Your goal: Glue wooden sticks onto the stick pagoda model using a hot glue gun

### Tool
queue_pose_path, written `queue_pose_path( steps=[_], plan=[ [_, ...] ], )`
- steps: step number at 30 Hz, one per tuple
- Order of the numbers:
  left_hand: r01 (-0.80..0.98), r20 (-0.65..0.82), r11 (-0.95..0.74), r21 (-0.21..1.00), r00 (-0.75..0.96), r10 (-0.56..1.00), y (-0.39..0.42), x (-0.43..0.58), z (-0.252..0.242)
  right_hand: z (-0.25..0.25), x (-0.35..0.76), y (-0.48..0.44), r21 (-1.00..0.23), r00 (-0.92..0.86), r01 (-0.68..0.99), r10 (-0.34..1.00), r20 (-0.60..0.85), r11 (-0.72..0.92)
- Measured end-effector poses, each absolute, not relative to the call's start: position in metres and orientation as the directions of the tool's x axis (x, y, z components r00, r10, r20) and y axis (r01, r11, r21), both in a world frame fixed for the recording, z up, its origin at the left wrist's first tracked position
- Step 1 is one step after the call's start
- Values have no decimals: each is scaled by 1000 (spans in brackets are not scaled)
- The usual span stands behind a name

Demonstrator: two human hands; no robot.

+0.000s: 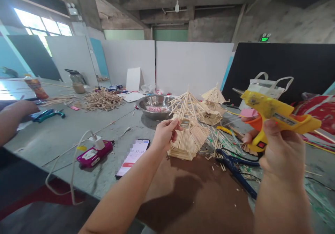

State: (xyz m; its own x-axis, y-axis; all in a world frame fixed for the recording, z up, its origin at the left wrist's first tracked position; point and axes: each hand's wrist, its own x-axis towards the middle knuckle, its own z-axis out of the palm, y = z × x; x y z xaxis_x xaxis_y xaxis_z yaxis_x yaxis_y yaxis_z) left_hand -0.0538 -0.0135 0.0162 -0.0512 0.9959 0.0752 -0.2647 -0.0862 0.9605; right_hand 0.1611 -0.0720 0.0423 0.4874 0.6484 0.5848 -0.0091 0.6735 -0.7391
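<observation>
My right hand (280, 150) is wrapped around the handle of a yellow hot glue gun (274, 110), raised on the right with its nozzle pointing left. The thumb and fingers of my left hand (167, 132) are pinched at the side of a small pavilion model made of thin wooden sticks (187, 141). Its pointed upper roof of spread sticks (187, 101) rises just above those fingers; exactly which stick they grip is hidden. Behind it to the right stands a second stick pavilion (213, 104). The nozzle is apart from both models.
A metal bowl (154, 113) sits behind my left hand. Blue-handled pliers (235, 173), a yellow cutter (225, 130) and glue scraps lie right. Leftward are a phone (133, 157), a purple power strip (95, 153), a stick pile (103, 99) and another person's arm (15, 117).
</observation>
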Motion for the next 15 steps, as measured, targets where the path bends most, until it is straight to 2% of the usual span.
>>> queue_pose_path(
  steps=[15],
  plan=[
    [-367, 23, -10, 930, 31, 999, 2, -52, 17, 43, 160, -74, -756, 489, 19, 653, 578, 655]
  ],
)
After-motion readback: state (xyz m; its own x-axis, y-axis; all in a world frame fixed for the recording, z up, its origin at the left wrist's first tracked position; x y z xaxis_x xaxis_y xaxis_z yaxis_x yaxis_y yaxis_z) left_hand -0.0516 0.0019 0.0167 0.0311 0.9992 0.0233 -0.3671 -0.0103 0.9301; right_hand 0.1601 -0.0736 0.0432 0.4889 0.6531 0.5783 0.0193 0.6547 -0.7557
